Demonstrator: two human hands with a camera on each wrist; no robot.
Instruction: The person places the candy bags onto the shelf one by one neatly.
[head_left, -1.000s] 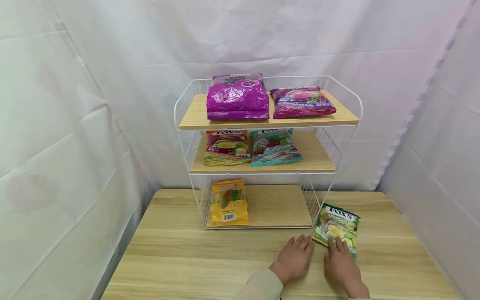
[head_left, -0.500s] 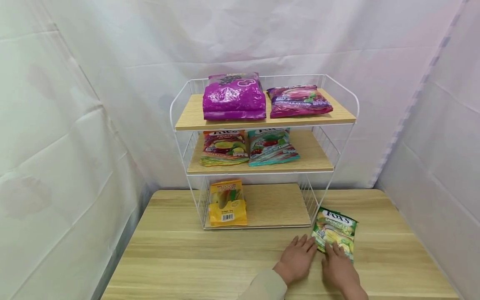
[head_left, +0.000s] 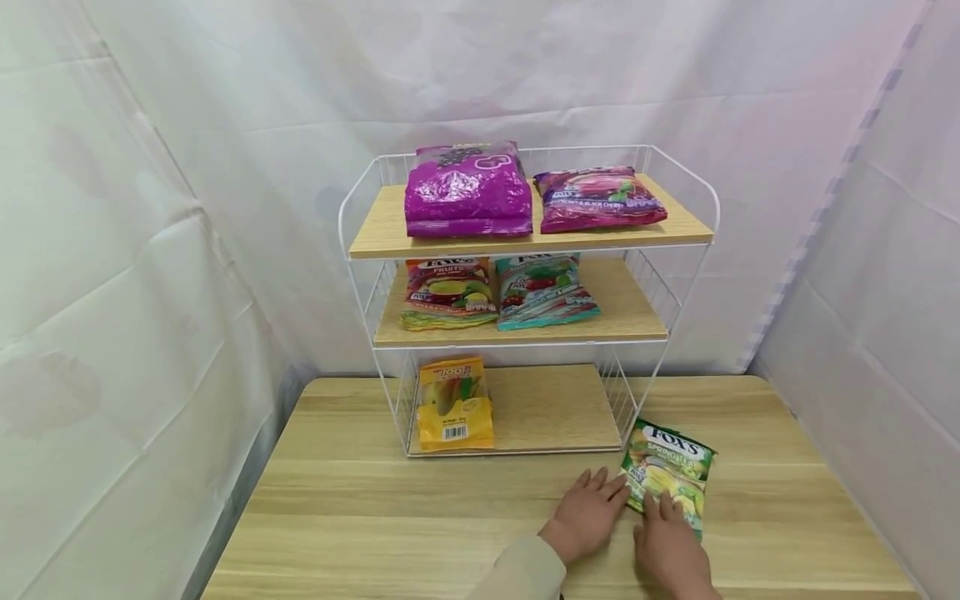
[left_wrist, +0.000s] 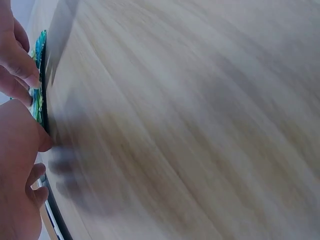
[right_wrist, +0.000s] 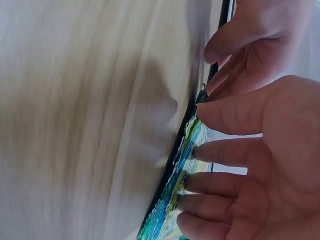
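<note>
A green candy bag [head_left: 666, 471] with FOX'S lettering lies flat on the table, just right of the white rack's front corner. My right hand [head_left: 669, 546] rests its fingertips on the bag's near part, fingers fairly straight; in the right wrist view those fingers [right_wrist: 215, 185] spread along the bag's edge [right_wrist: 172, 192]. Close by on the left, my left hand [head_left: 588, 512] lies palm down with its fingertips at the bag's left edge. The left wrist view has the left hand [left_wrist: 20, 145] at the border, with a strip of the bag [left_wrist: 40, 75] behind it.
A three-tier rack [head_left: 517, 454] stands at the table's back. On top are a large purple bag [head_left: 468, 196] and a pink-purple bag [head_left: 600, 200]. The middle shelf bears a red-orange bag [head_left: 450, 296] and a teal bag [head_left: 543, 292]; a yellow bag [head_left: 455, 404] stands at bottom left.
The green bag has slid a little toward me along the table, away from the rack's side. My right hand has drawn back with it; my left stays by its left edge.
</note>
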